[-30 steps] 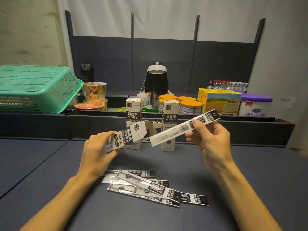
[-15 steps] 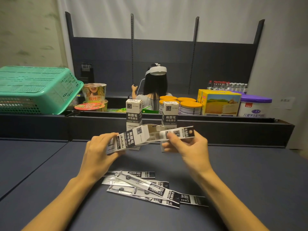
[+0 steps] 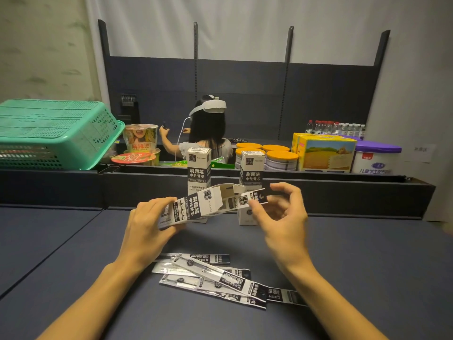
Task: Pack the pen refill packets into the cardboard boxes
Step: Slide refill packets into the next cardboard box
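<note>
My left hand (image 3: 147,224) grips a black-and-white cardboard box (image 3: 196,207), held almost level with its open end to the right. A pen refill packet (image 3: 255,198) sticks out of that opening, most of its length inside. My right hand (image 3: 282,217) pinches the packet's outer end between thumb and forefinger, the other fingers spread. Several more refill packets (image 3: 215,278) lie in a loose pile on the dark table below my hands. Two closed boxes of the same kind stand upright behind: one (image 3: 199,168) left, one (image 3: 252,173) right.
A green plastic basket (image 3: 56,133) lies overturned at the back left on the ledge. Instant noodle cups (image 3: 141,138), orange-lidded tins (image 3: 282,158), a yellow carton (image 3: 326,153) and a purple-lidded tub (image 3: 377,157) line the shelf behind. A person with a headset (image 3: 208,128) sits beyond it.
My right hand brought the packet from up at the right to the box's open end and pushed it in; only its end now shows. The left hand held the box steady.
</note>
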A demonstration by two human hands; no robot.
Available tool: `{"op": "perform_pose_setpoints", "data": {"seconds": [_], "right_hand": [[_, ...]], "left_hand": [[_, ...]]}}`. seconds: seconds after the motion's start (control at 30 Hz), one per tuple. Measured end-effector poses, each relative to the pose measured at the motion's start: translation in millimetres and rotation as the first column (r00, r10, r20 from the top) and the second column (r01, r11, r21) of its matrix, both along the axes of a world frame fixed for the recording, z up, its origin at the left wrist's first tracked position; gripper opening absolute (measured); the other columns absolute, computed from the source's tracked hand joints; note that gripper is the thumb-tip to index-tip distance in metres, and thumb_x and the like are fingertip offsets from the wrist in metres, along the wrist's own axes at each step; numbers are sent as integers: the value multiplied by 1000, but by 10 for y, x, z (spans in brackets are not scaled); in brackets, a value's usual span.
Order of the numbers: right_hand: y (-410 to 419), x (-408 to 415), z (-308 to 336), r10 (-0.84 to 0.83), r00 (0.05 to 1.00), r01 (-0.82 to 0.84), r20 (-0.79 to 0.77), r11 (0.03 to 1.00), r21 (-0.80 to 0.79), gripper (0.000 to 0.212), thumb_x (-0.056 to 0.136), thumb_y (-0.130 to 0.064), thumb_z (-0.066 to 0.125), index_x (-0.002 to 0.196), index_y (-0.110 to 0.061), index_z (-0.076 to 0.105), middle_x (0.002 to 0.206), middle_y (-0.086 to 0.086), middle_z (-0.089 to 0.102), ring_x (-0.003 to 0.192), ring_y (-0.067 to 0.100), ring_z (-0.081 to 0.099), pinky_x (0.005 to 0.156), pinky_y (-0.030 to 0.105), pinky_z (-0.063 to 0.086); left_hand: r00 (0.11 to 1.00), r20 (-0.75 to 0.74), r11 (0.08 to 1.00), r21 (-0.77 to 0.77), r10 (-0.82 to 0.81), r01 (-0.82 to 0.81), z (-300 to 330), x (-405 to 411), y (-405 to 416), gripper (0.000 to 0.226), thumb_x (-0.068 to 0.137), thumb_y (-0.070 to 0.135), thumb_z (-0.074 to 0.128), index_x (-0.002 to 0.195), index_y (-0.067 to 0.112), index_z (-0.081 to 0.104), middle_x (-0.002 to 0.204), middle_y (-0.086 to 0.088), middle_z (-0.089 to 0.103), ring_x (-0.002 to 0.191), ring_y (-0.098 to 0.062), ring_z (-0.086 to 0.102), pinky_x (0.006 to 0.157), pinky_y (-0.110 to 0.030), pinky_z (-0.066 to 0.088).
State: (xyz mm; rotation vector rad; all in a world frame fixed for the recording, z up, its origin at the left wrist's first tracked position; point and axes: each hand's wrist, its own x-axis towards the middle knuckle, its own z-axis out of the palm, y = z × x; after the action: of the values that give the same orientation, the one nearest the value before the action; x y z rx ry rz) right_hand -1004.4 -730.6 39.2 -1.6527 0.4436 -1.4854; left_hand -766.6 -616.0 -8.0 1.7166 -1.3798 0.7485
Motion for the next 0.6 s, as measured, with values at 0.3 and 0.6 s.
{"op": "perform_pose_setpoints", "data": {"seconds": [0.3,0.6], "right_hand": [[46,64,-93,52,993,-63,-109,993,-102,29,87,-14,71,112,-20,57,84,-6,73,76,11,71,71,23,57],[20,119,-161,-18,988,-9,-155,986,-168,20,85,-18,73,105,-20,68,89,-8,71,79,11,68,70,18,53]], "left_hand": [[1000,-17,1000,-6,-2,2,-16,10,-6,64,63,19,88,120,16,59,113,-3,64,95,-17,50,79,-37,41],[1000,-21,1000,-5,-9,9,-16,2,-16,62,64,21,87,120,15,60,113,-3,64,95,-20,52,81,-39,43]]}}
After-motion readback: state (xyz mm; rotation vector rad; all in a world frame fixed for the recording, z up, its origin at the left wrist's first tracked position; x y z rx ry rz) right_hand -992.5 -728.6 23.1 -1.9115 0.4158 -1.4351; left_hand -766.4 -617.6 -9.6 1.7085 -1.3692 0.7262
